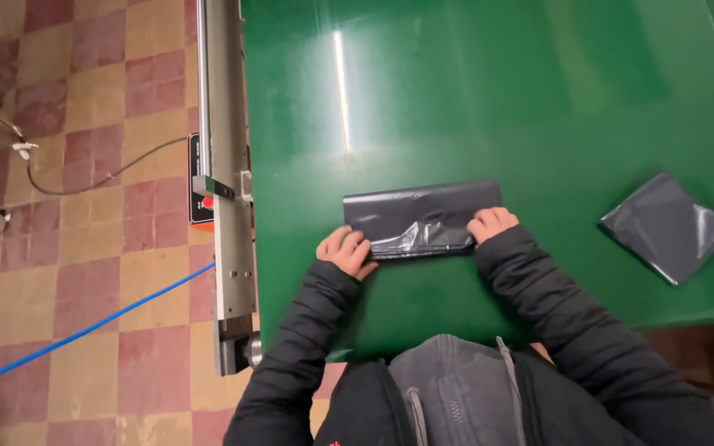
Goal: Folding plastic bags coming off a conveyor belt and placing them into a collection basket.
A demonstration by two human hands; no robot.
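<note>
Pressing down on a dark plastic bag (421, 216) folded into a long strip, near the front edge of the green bench (456, 91). Left hand (345, 252) curled over the strip's left end, fingers bent and pinching the near edge; right hand (492, 225) likewise clamped on the right end, knuckles up. Lying crosswise between both hands, with a glossy crease bulging at the lower middle, not yet flat. Judging by shape: folded lengthwise already, but longer than the finished bag (667, 226) resting well apart to the right as a neat square. Probably one or more cross folds left. Beside the bench: metal rail (223, 165), tiled floor (84, 248), blue cable (76, 334).
</note>
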